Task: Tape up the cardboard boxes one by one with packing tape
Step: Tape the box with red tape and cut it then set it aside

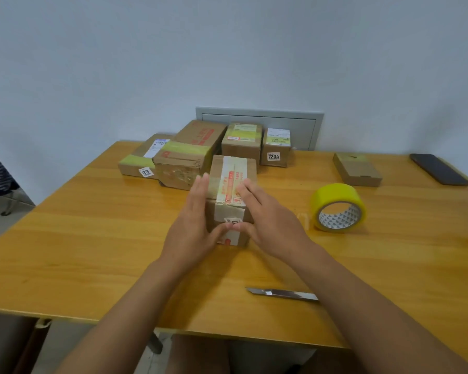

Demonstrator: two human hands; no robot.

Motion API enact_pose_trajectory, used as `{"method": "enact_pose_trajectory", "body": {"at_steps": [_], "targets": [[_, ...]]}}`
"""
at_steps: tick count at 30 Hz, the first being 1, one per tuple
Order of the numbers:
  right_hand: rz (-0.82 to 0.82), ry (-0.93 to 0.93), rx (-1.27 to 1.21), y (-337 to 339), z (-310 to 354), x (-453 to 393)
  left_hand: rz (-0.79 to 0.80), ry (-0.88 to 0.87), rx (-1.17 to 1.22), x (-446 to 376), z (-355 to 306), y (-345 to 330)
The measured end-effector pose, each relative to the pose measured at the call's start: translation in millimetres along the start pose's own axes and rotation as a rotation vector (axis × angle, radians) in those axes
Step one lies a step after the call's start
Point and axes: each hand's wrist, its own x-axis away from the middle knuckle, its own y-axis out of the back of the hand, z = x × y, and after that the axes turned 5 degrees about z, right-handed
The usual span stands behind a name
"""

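A small cardboard box (231, 182) with old red-printed tape along its top stands in the middle of the wooden table (92, 238). My left hand (193, 225) lies flat against its left side, fingers straight. My right hand (268, 220) lies against its right side and top edge, fingers straight too. Both thumbs meet on the near face. A roll of yellow packing tape (338, 207) stands on its edge to the right, apart from both hands. A utility knife (283, 293) lies near the front edge, partly under my right forearm.
Several boxes with yellow tape stand at the back: a flat one (142, 160), a long one (189, 152), and two small ones (242, 141) (277, 147). A flat box (357, 168) and a dark phone (439, 168) lie at the far right.
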Motion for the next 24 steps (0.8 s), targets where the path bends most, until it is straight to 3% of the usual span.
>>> {"method": "enact_pose_trajectory", "body": {"at_steps": [3, 6, 12, 16, 20, 24], "targets": [[0.021, 0.028, 0.058, 5, 9, -3, 0.034, -0.227, -0.325, -9, -1, 13], [0.023, -0.005, -0.015, 2, 9, -3, 0.065, -0.244, -0.386, -14, -7, 18], [-0.012, -0.131, -0.297, -11, 6, -1, 0.027, -0.185, -0.266, -13, -1, 17], [-0.072, -0.060, -0.288, -4, 7, -3, 0.019, -0.116, -0.121, -11, -3, 19], [-0.155, -0.012, -0.302, 9, 11, -2, -0.127, 0.035, 0.211, -6, -11, 13], [-0.047, -0.052, -0.240, 14, 0, 5, -0.136, 0.114, 0.394, 3, -18, -2]]}}
